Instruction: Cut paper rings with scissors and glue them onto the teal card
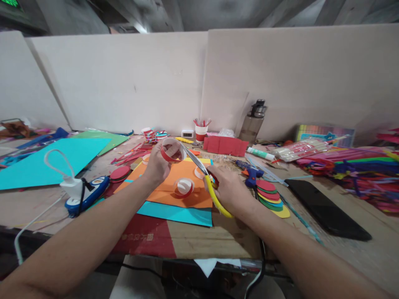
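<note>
My left hand point(158, 165) is closed on a ring cut from a paper cup point(171, 159), white with a red band, held above the sheets. In my right hand point(227, 187) is a pair of scissors point(215, 198) with yellow handles; its blades point up and left, reaching the right side of the ring. Whether the blades are cutting into the ring I cannot tell. Below the hands lie orange paper point(165, 195) and turquoise paper point(177, 214). On the orange paper stands another white-and-red cup piece point(183, 188), with a small white piece point(198, 172) near the scissors.
Right of my right hand are a blue glue gun point(252, 176), colored paper discs point(266, 189) and a black phone point(326, 207). A power strip point(89, 195) sits left of my forearm. Behind stand a bottle point(252, 122), a red folded paper point(226, 146) and a cup of sticks point(201, 132).
</note>
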A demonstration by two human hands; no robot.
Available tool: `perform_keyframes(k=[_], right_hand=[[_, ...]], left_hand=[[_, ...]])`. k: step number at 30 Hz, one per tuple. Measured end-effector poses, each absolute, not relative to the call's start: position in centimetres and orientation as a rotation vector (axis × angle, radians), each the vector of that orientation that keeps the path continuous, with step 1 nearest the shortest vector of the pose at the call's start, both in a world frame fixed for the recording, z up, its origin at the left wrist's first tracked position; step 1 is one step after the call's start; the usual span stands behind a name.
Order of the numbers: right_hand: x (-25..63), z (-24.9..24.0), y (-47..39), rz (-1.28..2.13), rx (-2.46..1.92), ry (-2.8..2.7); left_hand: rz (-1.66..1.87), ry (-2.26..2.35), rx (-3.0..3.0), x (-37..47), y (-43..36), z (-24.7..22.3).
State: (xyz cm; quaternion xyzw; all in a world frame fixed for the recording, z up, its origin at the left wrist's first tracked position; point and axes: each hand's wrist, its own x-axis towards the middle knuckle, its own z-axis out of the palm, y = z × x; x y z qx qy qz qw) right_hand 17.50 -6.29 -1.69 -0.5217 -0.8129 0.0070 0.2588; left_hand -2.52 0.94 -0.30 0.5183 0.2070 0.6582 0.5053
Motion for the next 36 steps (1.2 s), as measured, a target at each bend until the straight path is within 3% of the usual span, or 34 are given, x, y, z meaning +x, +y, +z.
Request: perform_keyframes(k=[36], right_hand=[[17.3, -1.6, -6.6, -0.056, -1.477, -2.208]], left_hand=[[1.439, 0.442, 1.358, -2.0, 0.5, -0.1]])
